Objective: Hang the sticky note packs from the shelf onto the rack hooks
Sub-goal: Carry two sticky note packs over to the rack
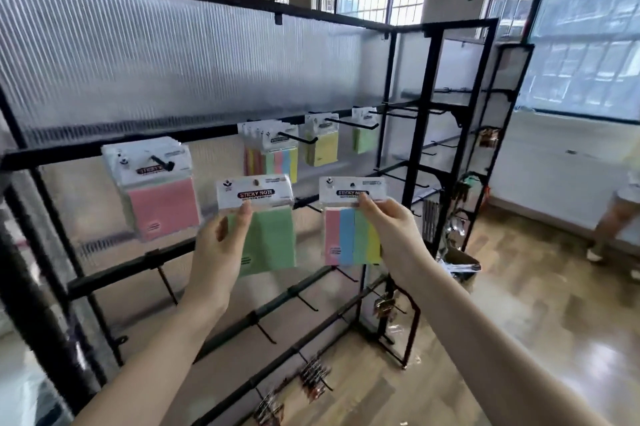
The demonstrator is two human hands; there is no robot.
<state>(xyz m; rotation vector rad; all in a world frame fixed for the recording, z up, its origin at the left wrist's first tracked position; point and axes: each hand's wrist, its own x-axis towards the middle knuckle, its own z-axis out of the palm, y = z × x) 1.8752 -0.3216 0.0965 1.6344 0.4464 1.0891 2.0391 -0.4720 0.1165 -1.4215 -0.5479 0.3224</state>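
Pink pack [162,207] hangs on a hook [160,161] at centre left of the frame, with more packs stacked behind it on the same hook. Just right of it, the left hand [221,245] holds up a green pack [263,235]: thumb on the front just under the white header card, fingers behind, a closed pinch on the pack's left side. Right of that, the right hand [391,228] pinches a striped pack [349,231] (pink, blue, green, yellow) at its upper right, thumb tip on the header card's lower edge. Both packs are in the air in front of the rack [221,129], near mid-frame, neither yet on a hook. Judgement on handling: light, flat, stiffened by the paper pad inside; clear plastic sleeve likely slick, header card thin and bendable. The punched hole at the top centre of each header is left free by both grips, which suits threading it onto a hook; holding low keeps fingers out of the way. Risk: a one-sided pinch lets the pack swing or tilt while aligning. Further right in the upper middle, a multicolour pack [277,155], a yellow pack [322,145] and a pale green pack [363,136] already hang on the rail.
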